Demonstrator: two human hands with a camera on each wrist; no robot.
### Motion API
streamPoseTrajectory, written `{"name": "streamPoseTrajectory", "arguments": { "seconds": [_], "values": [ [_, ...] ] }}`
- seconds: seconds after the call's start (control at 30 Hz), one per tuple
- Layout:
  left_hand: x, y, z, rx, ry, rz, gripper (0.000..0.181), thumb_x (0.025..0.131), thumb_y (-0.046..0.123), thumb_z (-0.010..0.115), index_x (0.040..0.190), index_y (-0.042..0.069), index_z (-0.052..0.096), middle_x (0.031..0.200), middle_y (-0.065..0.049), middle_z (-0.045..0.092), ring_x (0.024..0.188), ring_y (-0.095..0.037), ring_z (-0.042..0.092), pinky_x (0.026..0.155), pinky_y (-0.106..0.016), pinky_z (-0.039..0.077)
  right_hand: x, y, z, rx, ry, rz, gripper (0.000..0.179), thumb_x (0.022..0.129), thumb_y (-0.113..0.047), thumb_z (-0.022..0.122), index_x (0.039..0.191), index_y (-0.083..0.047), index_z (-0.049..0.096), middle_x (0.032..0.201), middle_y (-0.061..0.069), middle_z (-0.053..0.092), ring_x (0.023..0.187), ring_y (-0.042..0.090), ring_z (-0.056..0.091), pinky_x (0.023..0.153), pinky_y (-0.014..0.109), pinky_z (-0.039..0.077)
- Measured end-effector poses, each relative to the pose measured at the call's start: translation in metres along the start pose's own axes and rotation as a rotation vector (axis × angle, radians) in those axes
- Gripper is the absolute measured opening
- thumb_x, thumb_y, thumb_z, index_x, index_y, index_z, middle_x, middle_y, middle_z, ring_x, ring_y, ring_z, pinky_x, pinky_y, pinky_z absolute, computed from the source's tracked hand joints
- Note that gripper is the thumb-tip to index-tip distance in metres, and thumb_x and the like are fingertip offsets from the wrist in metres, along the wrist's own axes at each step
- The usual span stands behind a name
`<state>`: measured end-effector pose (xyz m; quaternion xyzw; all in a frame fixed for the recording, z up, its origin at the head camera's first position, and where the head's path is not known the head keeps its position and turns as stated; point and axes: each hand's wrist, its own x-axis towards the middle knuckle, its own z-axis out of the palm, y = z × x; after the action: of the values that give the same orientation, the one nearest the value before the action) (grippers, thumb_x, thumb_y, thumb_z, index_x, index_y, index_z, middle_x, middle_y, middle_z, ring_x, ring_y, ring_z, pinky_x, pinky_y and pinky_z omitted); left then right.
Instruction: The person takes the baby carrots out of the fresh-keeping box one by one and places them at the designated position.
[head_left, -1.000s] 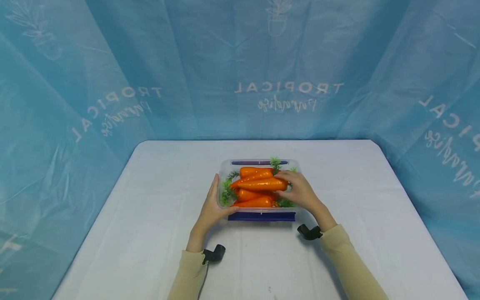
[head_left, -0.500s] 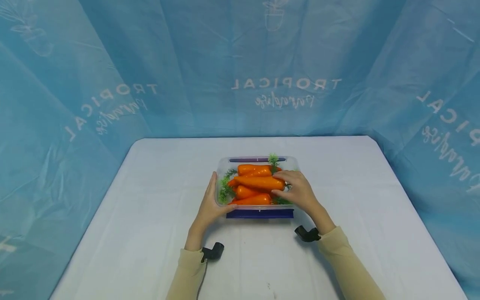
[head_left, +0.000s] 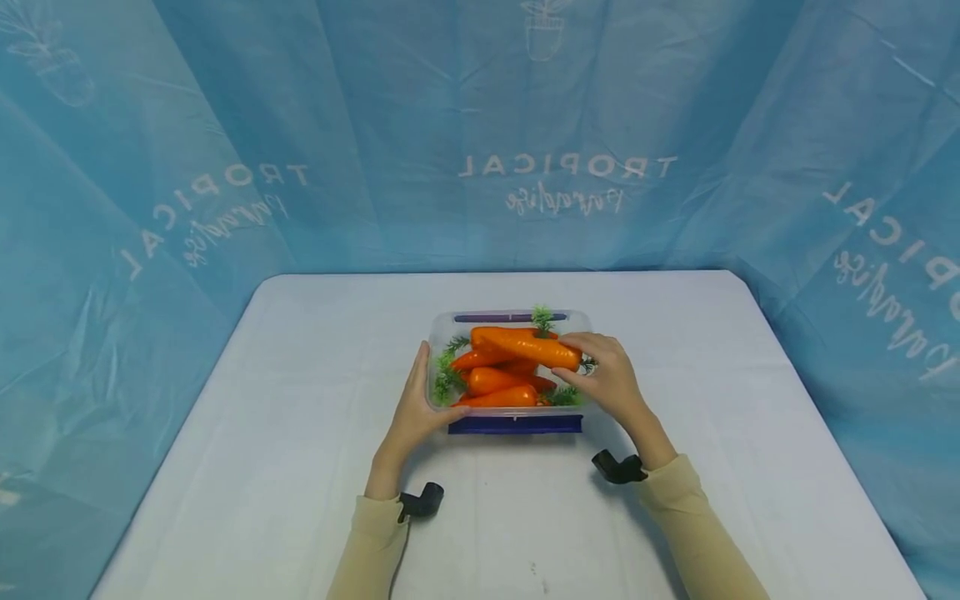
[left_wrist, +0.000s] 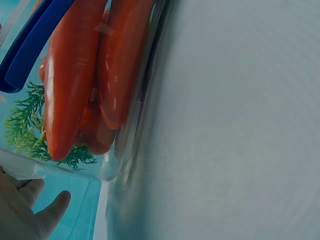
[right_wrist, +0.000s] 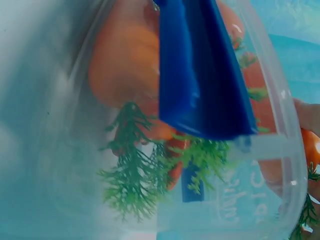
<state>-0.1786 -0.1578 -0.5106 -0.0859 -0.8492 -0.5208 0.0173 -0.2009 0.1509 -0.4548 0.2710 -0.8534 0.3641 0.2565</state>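
Observation:
A clear plastic box (head_left: pixel 585 321) with blue clips holds several orange carrots with green leafy tops. My left hand (head_left: pixel 414 414) lies along the box's left side, fingers straight, with the thumb against the front rim; in the left wrist view, part of this left hand (left_wrist: pixel 37 207) shows beside the box's end. Between thumb and fingers, my right hand (head_left: pixel 603 372) pinches the thick end of a carrot (head_left: pixel 532 346). That carrot slants across the top of the pile, its leafy top (head_left: pixel 588 365) by the fingers. Another carrot (head_left: pixel 498 397) lies near the front wall.
A blue clip (head_left: pixel 515 425) sticks out along the box's front, and another clip (head_left: pixel 510 317) runs along the back. The box stands on a white-covered table (head_left: pixel 337 358). Blue printed curtains (head_left: pixel 405 142) hang behind and at both sides.
The carrot in my right hand has shifted slightly right and tilted, its thin end now toward the back. Carrots beneath it show more. My left hand stays at the box's left side.

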Motion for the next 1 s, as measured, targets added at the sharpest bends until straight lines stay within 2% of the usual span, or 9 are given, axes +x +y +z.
{"name": "streamPoseTrajectory", "arguments": {
  "seconds": [0.4,0.73,1.0],
  "values": [
    [0.001,0.004,-0.001,-0.008,0.001,0.010,0.117,0.072,0.032,0.083,0.155,0.019,0.001,0.163,-0.004,0.002,0.150,-0.028,0.006,0.120,-0.054,0.012,0.001,0.004,-0.022,-0.006,0.118,0.118,0.042,0.066,-0.009,0.085,0.105,0.000,0.070,0.104,0.018,0.071,0.095,0.034,0.064,0.083,0.044,0.045],
    [0.001,0.000,0.000,-0.021,0.001,0.008,0.118,0.071,0.032,0.083,0.155,0.019,0.001,0.163,-0.002,0.002,0.150,-0.026,0.007,0.120,-0.054,0.013,-0.001,0.011,-0.037,-0.009,0.173,0.186,0.042,0.067,-0.006,0.085,0.105,0.002,0.069,0.105,0.021,0.070,0.098,0.037,0.062,0.089,0.050,0.042],
    [0.000,0.000,0.001,-0.049,-0.012,0.009,0.116,0.073,0.031,0.082,0.155,0.019,0.000,0.163,-0.003,0.000,0.150,-0.027,0.006,0.120,-0.055,0.012,-0.009,0.022,-0.048,-0.029,0.220,0.250,0.039,0.069,-0.003,0.083,0.104,0.004,0.069,0.105,0.023,0.069,0.097,0.036,0.061,0.090,0.050,0.041]
  ]
}}
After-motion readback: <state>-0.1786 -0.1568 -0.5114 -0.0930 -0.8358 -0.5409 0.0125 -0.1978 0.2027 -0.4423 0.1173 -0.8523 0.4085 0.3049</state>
